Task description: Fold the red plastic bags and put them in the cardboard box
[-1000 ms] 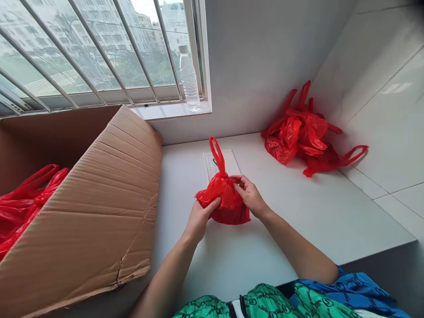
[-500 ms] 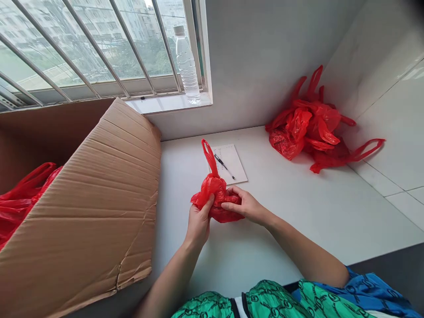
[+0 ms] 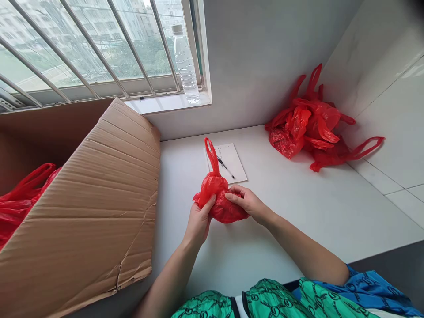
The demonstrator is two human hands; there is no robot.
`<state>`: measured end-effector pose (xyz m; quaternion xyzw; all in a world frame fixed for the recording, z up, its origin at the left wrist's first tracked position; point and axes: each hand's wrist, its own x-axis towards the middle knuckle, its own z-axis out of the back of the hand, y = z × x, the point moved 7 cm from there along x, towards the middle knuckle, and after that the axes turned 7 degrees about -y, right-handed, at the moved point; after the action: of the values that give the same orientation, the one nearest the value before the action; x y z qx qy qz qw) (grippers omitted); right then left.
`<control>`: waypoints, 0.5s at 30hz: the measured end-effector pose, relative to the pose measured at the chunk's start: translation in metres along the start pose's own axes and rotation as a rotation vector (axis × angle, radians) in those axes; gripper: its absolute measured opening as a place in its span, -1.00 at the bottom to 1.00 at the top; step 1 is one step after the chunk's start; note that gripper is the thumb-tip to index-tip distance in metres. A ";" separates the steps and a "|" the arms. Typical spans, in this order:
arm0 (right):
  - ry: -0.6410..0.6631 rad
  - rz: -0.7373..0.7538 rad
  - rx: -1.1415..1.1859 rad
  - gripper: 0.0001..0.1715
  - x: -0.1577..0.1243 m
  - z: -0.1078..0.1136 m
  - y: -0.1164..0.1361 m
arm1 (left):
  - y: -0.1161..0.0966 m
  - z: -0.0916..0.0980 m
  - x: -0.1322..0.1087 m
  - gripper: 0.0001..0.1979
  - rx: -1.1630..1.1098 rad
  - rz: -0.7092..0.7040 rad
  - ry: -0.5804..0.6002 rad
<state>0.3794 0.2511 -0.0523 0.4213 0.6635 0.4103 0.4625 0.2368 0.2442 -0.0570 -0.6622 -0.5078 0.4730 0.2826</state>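
A crumpled red plastic bag (image 3: 228,210) is held between my two hands over the white tabletop. Its looped handle sticks up and partly covers the notepad behind. My left hand (image 3: 198,216) grips the bag's left side, thumb on top and the other fingers underneath. On the right side, my right hand (image 3: 247,201) is closed on the plastic with thumb and fingers. Whether anything lies inside the bag cannot be made out. A white notepad (image 3: 236,163) with a black pen (image 3: 227,168) on it rests just beyond the bag.
An open cardboard box (image 3: 109,194) with red plastic bags (image 3: 24,194) inside stands on the left. Several more red bags (image 3: 304,126) are heaped at the back right against the wall. A clear water bottle (image 3: 187,66) stands on the windowsill (image 3: 165,102) by the barred window.
The bag has shifted slightly right, and its handle now covers more of the pen. My right thumb has moved up, and the bag's right part looks fuller and less folded.
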 end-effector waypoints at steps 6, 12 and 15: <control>0.009 0.023 -0.080 -0.53 0.000 0.001 0.003 | 0.001 -0.001 -0.002 -0.65 -0.056 -0.044 -0.004; 0.047 0.033 0.043 -0.61 -0.003 -0.001 0.009 | 0.001 -0.005 -0.004 -0.68 -0.070 -0.027 0.045; 0.045 0.052 0.074 -0.64 -0.003 0.000 0.011 | 0.000 -0.007 -0.006 -0.67 -0.078 -0.006 0.059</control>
<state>0.3821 0.2520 -0.0418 0.4459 0.6773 0.4067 0.4208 0.2428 0.2394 -0.0524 -0.6848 -0.5192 0.4325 0.2729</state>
